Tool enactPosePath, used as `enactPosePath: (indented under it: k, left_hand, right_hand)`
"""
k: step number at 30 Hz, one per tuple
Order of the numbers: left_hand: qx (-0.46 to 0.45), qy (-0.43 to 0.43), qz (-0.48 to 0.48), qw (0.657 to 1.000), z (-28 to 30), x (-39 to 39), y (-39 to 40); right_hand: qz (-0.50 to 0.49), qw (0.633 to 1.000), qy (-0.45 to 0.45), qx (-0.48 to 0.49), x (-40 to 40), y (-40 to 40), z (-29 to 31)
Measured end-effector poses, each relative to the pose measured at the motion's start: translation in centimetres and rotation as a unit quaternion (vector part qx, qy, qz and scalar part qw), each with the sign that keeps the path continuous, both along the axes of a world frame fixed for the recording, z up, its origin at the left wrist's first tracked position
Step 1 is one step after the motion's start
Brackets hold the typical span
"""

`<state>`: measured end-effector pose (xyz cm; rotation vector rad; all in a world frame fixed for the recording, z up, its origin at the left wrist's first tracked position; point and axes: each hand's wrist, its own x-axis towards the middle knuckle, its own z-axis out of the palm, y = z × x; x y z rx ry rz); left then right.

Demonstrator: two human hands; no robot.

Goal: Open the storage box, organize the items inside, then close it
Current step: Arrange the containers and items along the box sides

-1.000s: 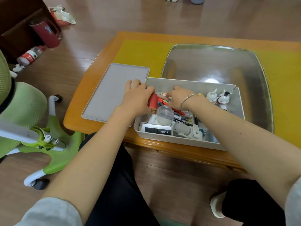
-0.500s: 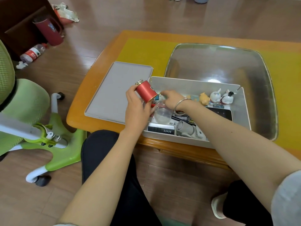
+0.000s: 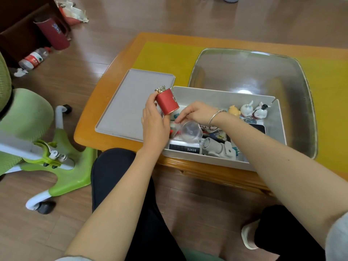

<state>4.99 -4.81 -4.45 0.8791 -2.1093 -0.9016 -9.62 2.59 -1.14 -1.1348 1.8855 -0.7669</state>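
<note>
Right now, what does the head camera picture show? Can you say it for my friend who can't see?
A person's left hand holds a small red can above the open grey storage box, while the right hand reaches among the jumbled things inside. The box's lid lies flat beside it on a wooden table, and three little animal figurines stand at the box's far end.

The person wears a top with light grey sleeves pushed up above the elbows: 1 cuff [image 3: 75, 258] at the lower left of the frame, 1 at the lower right edge. Both forearms are bare. The right wrist carries 1 thin silver bangle [image 3: 214, 116]. Legwear is black. 1 white shoe [image 3: 247, 236] shows at lower right.
</note>
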Motion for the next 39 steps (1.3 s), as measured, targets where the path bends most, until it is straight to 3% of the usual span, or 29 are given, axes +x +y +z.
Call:
enactPosePath:
  k: [5, 8, 12, 18, 21, 25, 29, 31, 35, 39]
  left_hand:
    - [-0.089, -0.037, -0.013, 0.995, 0.4, -0.2, 0.1]
    - [-0.106, -0.058, -0.046, 0.992, 0.8, -0.6, -0.3]
    - [-0.092, -0.084, -0.112, 0.986, 1.4, -1.5, -0.5]
    - [-0.030, -0.088, -0.223, 0.970, 2.6, -2.1, -0.1]
    - [0.024, -0.096, -0.235, 0.967, 2.6, -2.6, -0.1]
    - [0.047, -0.180, -0.233, 0.954, 2.2, -3.4, -0.3]
    - [0.026, -0.204, -0.264, 0.942, 2.2, -4.1, -0.1]
    - [0.040, -0.234, -0.304, 0.923, 2.1, -4.5, 0.2]
    - [0.027, -0.304, -0.349, 0.886, 1.4, -4.4, 1.3]
    - [0.080, -0.240, -0.352, 0.901, 2.0, -4.3, 1.5]
  right_hand:
    - [-0.055, 0.997, -0.013, -0.046, -0.6, 1.4, 0.8]
    - [-0.117, 0.989, -0.067, -0.066, -1.0, 1.7, 1.2]
    - [-0.116, 0.979, -0.143, -0.085, -1.1, 2.4, 1.7]
    - [-0.112, 0.976, -0.146, -0.119, -1.2, 3.3, 1.5]
    - [-0.147, 0.968, -0.170, -0.109, -1.8, 4.1, 1.7]
    - [-0.182, 0.949, -0.239, -0.091, -3.2, 5.4, 2.8]
    - [-0.123, 0.991, -0.060, -0.002, -3.9, 7.2, 3.0]
    - [-0.167, 0.986, 0.019, -0.014, -4.1, 7.6, 2.7]
    - [-0.280, 0.956, 0.010, -0.081, -5.0, 7.8, 2.4]
    - [-0.298, 0.943, 0.006, -0.150, -5.8, 7.8, 2.3]
